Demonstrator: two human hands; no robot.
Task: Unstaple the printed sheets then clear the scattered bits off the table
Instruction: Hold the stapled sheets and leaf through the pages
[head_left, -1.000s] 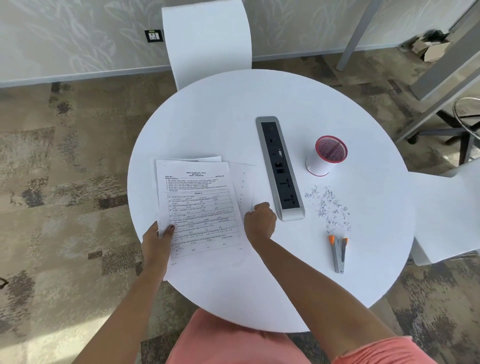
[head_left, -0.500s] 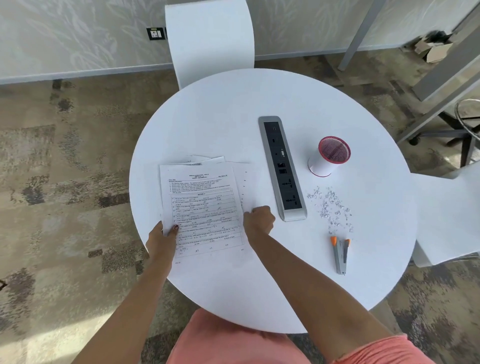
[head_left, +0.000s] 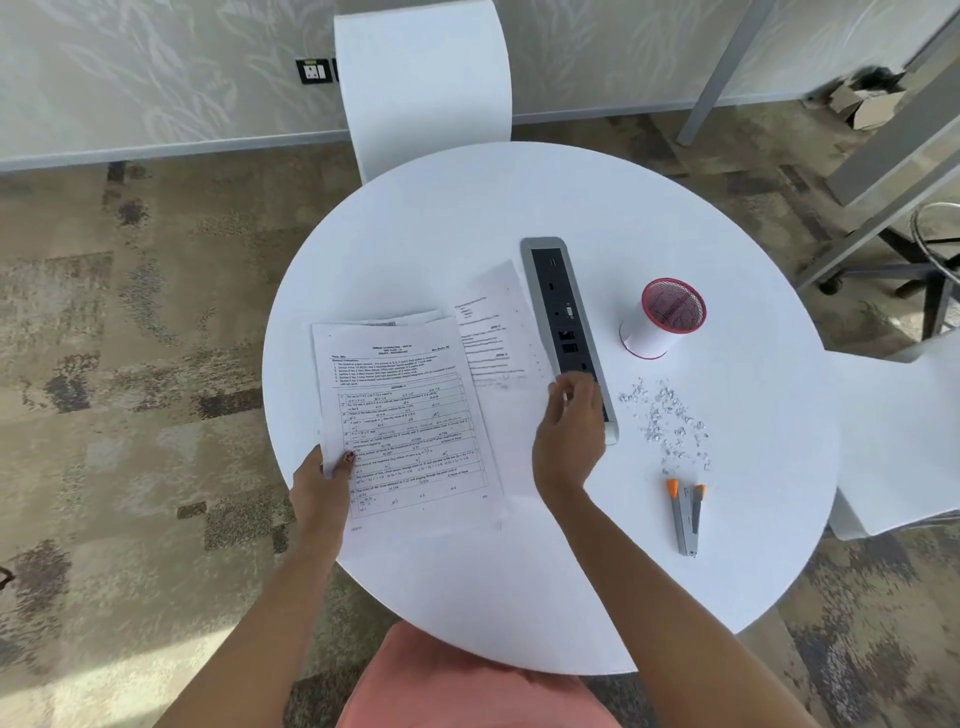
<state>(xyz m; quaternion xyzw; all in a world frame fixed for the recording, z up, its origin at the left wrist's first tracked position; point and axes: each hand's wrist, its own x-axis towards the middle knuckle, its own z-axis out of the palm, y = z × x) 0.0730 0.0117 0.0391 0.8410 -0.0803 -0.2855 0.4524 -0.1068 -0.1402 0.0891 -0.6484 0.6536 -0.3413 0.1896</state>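
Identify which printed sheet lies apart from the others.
The angled sheet beside the power strip, by the right hand; the rest form the stack that the left hand pinches.

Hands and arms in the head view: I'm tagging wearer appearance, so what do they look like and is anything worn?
Both forearms are bare, with no sleeve, watch or bracelet showing. The left hand has dark red polish on its thumbnail; the right hand shows no ring, its nails hidden. A coral-pink garment shows at the bottom edge.
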